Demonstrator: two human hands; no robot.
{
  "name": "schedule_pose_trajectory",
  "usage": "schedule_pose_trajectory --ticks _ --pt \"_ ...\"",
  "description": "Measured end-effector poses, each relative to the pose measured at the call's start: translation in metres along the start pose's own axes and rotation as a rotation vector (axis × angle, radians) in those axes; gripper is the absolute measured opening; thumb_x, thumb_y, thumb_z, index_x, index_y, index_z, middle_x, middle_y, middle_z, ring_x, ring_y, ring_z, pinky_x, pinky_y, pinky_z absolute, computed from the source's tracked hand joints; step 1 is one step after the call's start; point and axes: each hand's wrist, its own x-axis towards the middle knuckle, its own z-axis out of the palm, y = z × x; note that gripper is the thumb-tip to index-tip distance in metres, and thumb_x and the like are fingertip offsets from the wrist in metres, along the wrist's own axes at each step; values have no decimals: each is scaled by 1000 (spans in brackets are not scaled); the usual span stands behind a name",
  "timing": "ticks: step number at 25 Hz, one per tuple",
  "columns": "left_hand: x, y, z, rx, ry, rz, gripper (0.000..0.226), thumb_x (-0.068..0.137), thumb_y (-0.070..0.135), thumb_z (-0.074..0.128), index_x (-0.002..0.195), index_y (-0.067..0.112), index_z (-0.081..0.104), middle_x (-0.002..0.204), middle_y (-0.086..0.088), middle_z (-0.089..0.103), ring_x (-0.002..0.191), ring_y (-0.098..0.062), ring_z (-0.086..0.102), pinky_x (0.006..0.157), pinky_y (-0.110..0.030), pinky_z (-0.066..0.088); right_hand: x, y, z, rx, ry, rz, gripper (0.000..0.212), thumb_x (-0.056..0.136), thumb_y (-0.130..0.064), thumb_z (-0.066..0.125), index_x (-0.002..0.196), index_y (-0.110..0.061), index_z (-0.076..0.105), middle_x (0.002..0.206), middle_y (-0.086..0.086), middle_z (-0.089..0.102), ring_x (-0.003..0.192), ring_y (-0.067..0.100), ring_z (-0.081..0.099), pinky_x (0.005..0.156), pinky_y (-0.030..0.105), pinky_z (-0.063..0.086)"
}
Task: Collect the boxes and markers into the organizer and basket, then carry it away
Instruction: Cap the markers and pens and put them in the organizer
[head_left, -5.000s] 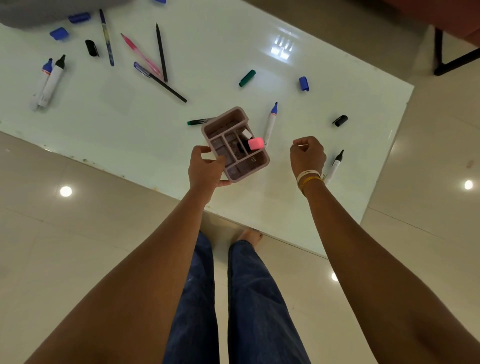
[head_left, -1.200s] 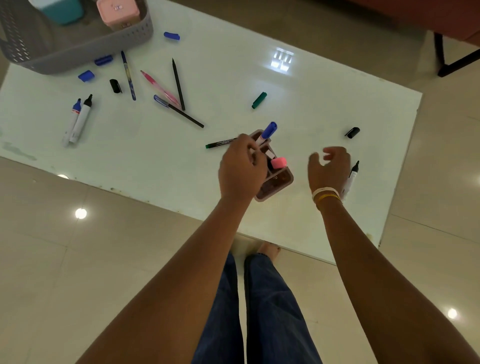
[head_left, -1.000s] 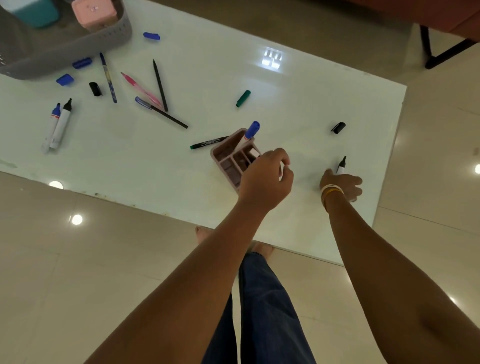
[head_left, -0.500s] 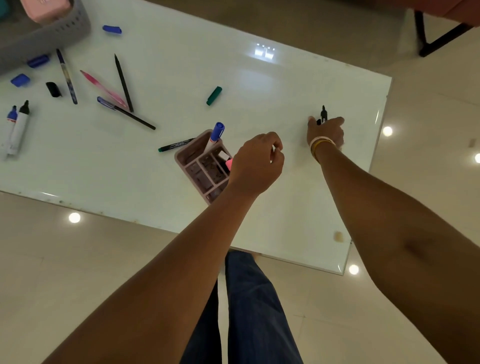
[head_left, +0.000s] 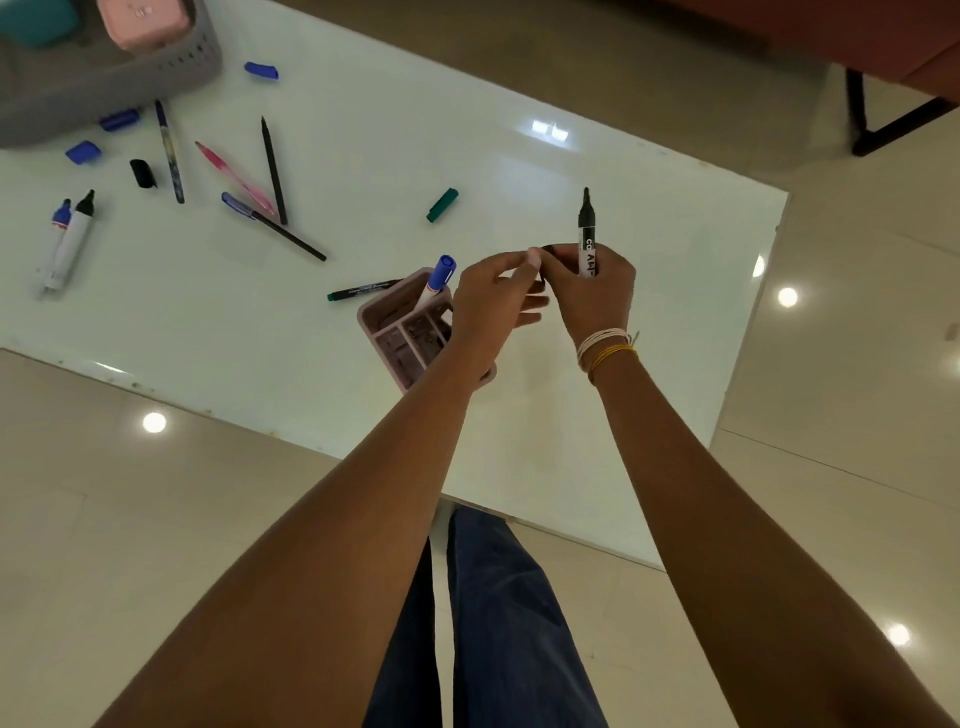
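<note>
We hold a white-barrelled black-tipped marker (head_left: 587, 236) upright in the right hand (head_left: 595, 293), grip closed round its lower barrel, uncapped tip pointing away from us. The left hand (head_left: 491, 306) meets the right hand at the fingertips, pinching a small dark object; we cannot tell what it is. Below the left wrist sits the pink compartmented plastic organizer (head_left: 402, 332) on the glossy white table (head_left: 571, 441), a blue-capped white marker (head_left: 439, 278) standing in its far compartment. A green-tipped black pen (head_left: 363, 289) lies just beside the organizer. A green cap (head_left: 442, 205) lies farther out. The grey perforated plastic basket (head_left: 130, 83) at far left holds a pink box (head_left: 145, 21) and a teal box (head_left: 39, 23).
</note>
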Motion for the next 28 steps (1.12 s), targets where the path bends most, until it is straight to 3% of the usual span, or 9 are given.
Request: schedule_pose_trajectory --ticks 2,4,7,11,15,18,22,25,28 --pt "-9 0 -8 -228 29 -79 15 95 17 57 107 10 64 102 -14 73 86 -24 73 75 -32 62 -11 -2 2 -19 -36 -33 17 75 -27 78 87 -15 77 77 -7 73 72 4 69 71 16 55" --pt "-15 -4 -17 -300 88 -114 11 93 12 60 101 7 67 95 -14 73 86 -25 73 74 -33 62 -24 -4 5 -103 -110 -102 15 77 -24 76 90 -16 75 80 -8 71 73 3 66 68 8 50" --pt "-22 -10 -35 -364 150 -150 9 90 9 65 95 4 69 83 -11 72 72 -20 71 68 -30 62 -47 2 15 -229 -184 -188 26 80 -24 73 104 -12 70 93 1 62 79 9 56 67 4 42" --pt "-32 -22 -68 -580 181 -101 12 89 9 66 100 4 66 85 -14 73 67 -20 72 67 -31 62 -83 21 18 -169 -178 -240 30 96 -24 49 120 -10 62 101 3 58 89 14 52 80 19 41" --pt "-50 -33 -95 -549 198 -53 26 92 15 63 115 2 64 102 -17 72 77 -22 74 70 -31 61 -122 33 24 -185 -268 -246 36 99 -20 48 132 -11 58 106 3 62 99 17 57 91 19 44" --pt "-65 -40 -108 -508 195 -64 26 92 16 63 112 0 64 103 -17 71 81 -25 73 72 -32 62 -144 38 29 -227 -276 -290 39 97 -21 49 134 -13 56 98 8 61 90 22 55 87 32 46" --pt "-72 -49 -126 -346 148 21 25 90 13 65 110 -1 67 104 -18 73 86 -28 74 71 -34 62 -160 36 36 -317 -294 -343 36 96 -17 51 131 -12 59 114 11 66 93 20 58 87 29 47" --pt "-80 -55 -131 -247 116 68 22 89 12 66 108 1 69 98 -13 74 81 -21 75 66 -27 60 -159 31 38 -389 -286 -361 30 93 -20 54 120 -11 66 94 5 66 78 19 58 77 25 47" --pt "-84 -63 -137 -299 135 80 25 90 12 65 111 -1 69 103 -17 73 91 -27 73 73 -32 61 -165 23 45 -343 -286 -291 19 94 -18 58 100 -7 72 70 -6 57 60 7 49 61 7 37"
